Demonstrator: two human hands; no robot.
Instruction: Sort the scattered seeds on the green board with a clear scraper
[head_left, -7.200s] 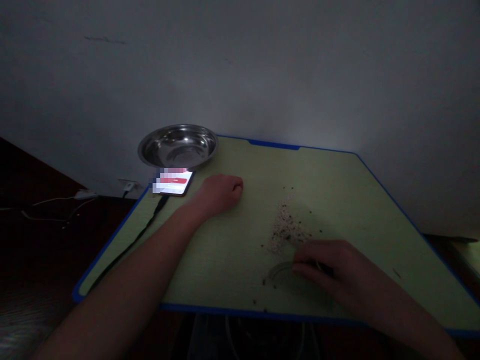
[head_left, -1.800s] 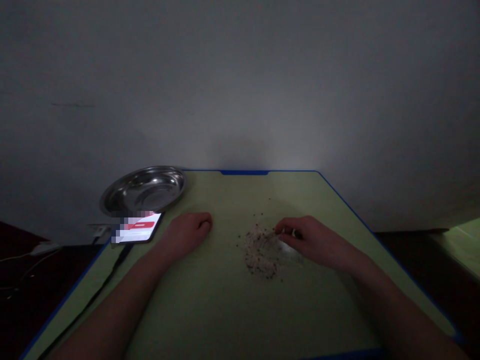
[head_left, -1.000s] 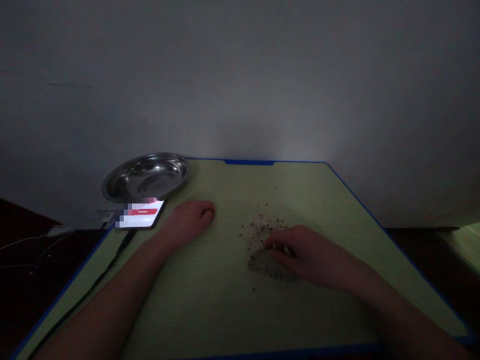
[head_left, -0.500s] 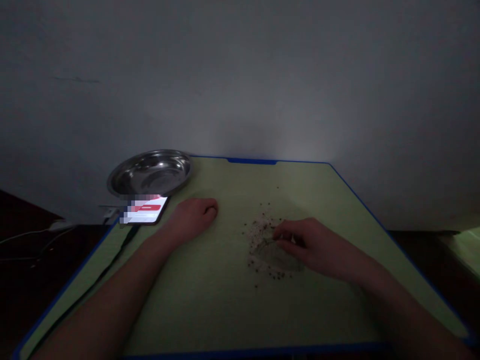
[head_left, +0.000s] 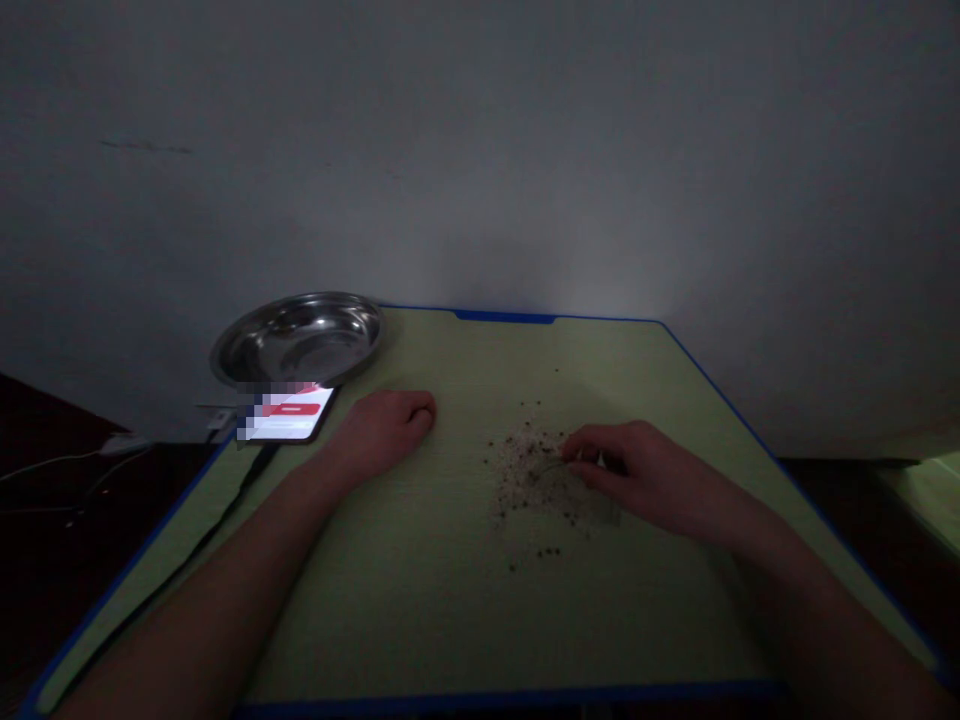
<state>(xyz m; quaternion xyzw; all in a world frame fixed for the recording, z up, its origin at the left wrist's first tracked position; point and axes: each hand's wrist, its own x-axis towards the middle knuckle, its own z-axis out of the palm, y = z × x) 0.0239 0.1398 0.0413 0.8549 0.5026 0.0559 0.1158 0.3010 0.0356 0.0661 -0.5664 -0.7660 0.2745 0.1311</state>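
On the tabletop, my left hand point(head_left: 390, 432) rests closed in a loose fist, with nothing seen in it. To its right lies a spread of fine pale grains point(head_left: 517, 462) mixed with small dark beads or seeds. My right hand point(head_left: 626, 470) is over the right side of this spread, thumb and fingers pinched together. Between them is a thin see-through thing point(head_left: 551, 466), its edge faintly visible over the grains; dim light hides its exact kind. A few dark bits point(head_left: 549, 552) lie apart, nearer the front.
A shiny metal basin point(head_left: 300, 340) stands at the table's back left corner. In front of it lies a lit phone point(head_left: 296, 415) with a dark cable point(head_left: 217, 535). The pale green table point(head_left: 420, 610) has a blue rim. A grey wall point(head_left: 480, 150) rises behind.
My right hand has shifted slightly up and right with the see-through thing, and more of the grains show beneath it. The left hand stays in its place on the table.
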